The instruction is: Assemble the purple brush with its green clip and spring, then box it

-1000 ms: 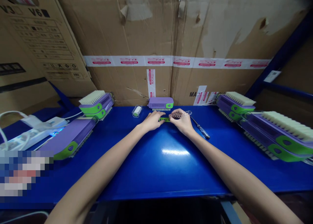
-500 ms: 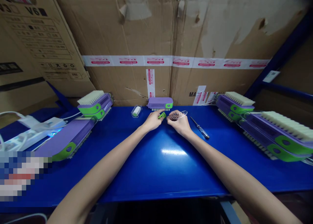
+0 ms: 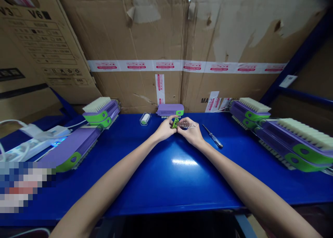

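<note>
Between its fingertips my left hand [image 3: 166, 129] pinches a small green plastic part [image 3: 175, 123] with dark slots. My right hand [image 3: 192, 132] is closed on a coiled metal spring [image 3: 187, 124], whose coils stick out to the right over the knuckles. Both hands are nearly touching, and the spring's left end is close to the green part; whether they meet I cannot make out. Right of my right hand, a screwdriver [image 3: 213, 137] lies on the blue table [image 3: 166, 182]. A clear case with a white cylinder [image 3: 145, 119] stands to the left of my left hand.
Behind my hands a purple and green brush unit [image 3: 170, 110] leans near the cardboard wall [image 3: 135, 40]. More such units stand stacked at left [image 3: 101, 111] and right [image 3: 293, 144]. A white power strip [image 3: 36, 142] with cables lies far left, by a pixelated patch.
My left hand has shifted slightly right and turned the green part more upright, closer to my right hand. The spring in my right hand now points more level.
</note>
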`<act>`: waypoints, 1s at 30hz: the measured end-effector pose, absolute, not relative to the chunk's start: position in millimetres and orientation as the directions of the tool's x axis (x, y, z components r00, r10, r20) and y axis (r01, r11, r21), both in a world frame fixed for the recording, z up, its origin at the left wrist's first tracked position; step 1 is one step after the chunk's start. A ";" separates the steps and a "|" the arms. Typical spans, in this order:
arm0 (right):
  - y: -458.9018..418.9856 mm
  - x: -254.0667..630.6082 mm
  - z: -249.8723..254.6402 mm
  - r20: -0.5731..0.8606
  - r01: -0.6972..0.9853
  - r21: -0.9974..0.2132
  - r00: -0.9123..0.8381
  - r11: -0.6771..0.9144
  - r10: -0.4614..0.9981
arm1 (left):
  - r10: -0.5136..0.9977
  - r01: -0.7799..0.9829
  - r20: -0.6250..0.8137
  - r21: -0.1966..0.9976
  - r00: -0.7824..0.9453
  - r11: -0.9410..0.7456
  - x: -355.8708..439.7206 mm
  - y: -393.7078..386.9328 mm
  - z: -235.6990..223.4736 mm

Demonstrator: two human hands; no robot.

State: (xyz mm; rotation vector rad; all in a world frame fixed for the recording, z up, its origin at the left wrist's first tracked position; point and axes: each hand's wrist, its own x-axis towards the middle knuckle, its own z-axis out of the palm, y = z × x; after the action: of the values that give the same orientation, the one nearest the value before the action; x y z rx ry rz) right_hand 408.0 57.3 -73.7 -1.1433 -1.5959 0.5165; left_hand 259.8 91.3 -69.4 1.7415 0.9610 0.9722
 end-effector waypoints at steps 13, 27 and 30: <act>57.3 412.2 -70.1 0.521 0.515 -0.740 0.032 0.433 0.853 | 0.929 0.070 0.160 0.979 0.333 -0.194 263.1 88.9 -68.5; 56.2 411.7 -72.1 0.523 0.627 -0.660 -0.010 0.413 0.852 | 0.946 0.038 0.115 0.990 0.302 -0.133 263.6 84.3 -64.5; 55.3 410.4 -73.2 0.517 0.658 -0.629 -0.043 0.414 0.855 | 0.949 0.052 0.113 0.990 0.294 -0.134 263.1 85.5 -65.5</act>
State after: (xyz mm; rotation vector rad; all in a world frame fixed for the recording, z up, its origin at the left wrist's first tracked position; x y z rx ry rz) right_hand 410.4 55.3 -73.2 -1.3134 -1.7690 0.2751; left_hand 263.1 85.5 -65.5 1.4782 0.9757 1.0406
